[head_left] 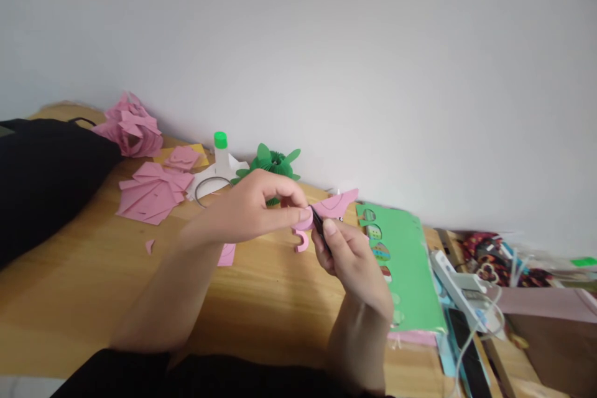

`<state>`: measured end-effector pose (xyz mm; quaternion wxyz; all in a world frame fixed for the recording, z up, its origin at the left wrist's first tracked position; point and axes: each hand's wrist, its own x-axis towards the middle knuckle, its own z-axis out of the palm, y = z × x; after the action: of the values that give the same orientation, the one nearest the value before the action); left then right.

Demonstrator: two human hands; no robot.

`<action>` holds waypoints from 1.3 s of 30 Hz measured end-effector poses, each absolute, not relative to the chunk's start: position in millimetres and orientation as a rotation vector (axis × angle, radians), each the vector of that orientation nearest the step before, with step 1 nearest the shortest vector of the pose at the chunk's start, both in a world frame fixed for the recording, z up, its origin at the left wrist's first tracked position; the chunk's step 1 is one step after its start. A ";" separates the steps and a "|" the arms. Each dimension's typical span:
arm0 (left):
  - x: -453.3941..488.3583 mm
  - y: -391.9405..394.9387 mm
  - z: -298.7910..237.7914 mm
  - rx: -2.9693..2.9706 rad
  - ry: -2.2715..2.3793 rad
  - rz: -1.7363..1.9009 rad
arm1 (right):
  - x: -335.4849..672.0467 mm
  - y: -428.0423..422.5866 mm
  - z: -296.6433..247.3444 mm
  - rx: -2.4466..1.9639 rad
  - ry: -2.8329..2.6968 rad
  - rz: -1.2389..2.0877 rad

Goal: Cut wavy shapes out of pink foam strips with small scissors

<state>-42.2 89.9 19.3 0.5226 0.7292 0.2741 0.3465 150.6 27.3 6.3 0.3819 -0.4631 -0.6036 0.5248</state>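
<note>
Black cloth garment (261,379), foremost; beyond, pink curve-marked paper (338,202) held above a pale wooden table (275,298).
Left hand (256,205): thumb and fingers pinching the paper's curled end. Right hand (351,255): closed round a slim black tool (318,222), apparently scissors. Step, seemingly: trimming; the next snip calls for steady pinching, slow turning.
</note>
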 end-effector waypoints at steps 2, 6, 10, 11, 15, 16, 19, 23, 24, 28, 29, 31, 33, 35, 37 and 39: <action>-41.2 90.2 17.3 1.717 0.635 0.841 | 150.3 26.4 6.2 -1.199 -1.546 1.328; -41.2 90.3 15.3 1.694 0.602 0.851 | 150.7 25.4 6.8 -1.241 -1.558 1.307; -42.9 88.9 17.5 1.669 0.640 0.860 | 150.9 26.0 6.7 -1.228 -1.547 1.336; -43.0 88.5 18.3 1.660 0.652 0.867 | 150.8 26.1 6.7 -1.209 -1.547 1.343; -40.4 86.6 20.7 1.588 0.672 0.924 | 150.5 25.4 7.1 -1.142 -1.529 1.349; -39.2 86.0 21.1 1.562 0.663 0.934 | 150.3 24.9 7.3 -1.133 -1.511 1.348; -34.8 84.6 21.4 1.508 0.611 0.941 | 148.7 23.0 8.2 -1.123 -1.440 1.347; -28.6 85.0 16.8 1.460 0.629 1.018 | 143.9 22.0 9.9 -1.111 -1.343 1.350; -26.9 85.3 14.9 1.442 0.661 1.059 | 142.7 22.4 10.1 -1.111 -1.298 1.330; -18.5 83.1 8.7 1.391 0.755 1.189 | 140.2 25.8 10.7 -1.141 -1.128 1.142; -15.9 81.5 8.3 1.376 0.761 1.202 | 140.2 26.4 11.1 -1.155 -1.120 1.107; -10.0 77.5 8.7 1.333 0.761 1.211 | 140.6 26.8 12.8 -1.183 -1.135 1.064; -4.2 73.7 9.9 1.289 0.759 1.212 | 141.3 26.0 15.6 -1.228 -1.153 1.017; 0.9 71.1 10.9 1.256 0.749 1.204 | 142.2 24.8 19.1 -1.293 -1.159 0.947; 4.8 69.7 11.3 1.236 0.728 1.184 | 143.7 23.7 22.4 -1.336 -1.159 0.885; 7.5 68.3 11.4 1.219 0.718 1.162 | 146.2 22.6 24.6 -1.348 -1.160 0.859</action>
<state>7.5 68.3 11.4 0.6095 0.5279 0.3108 0.5031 146.2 22.6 24.6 0.5507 -0.5699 -0.4901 0.3629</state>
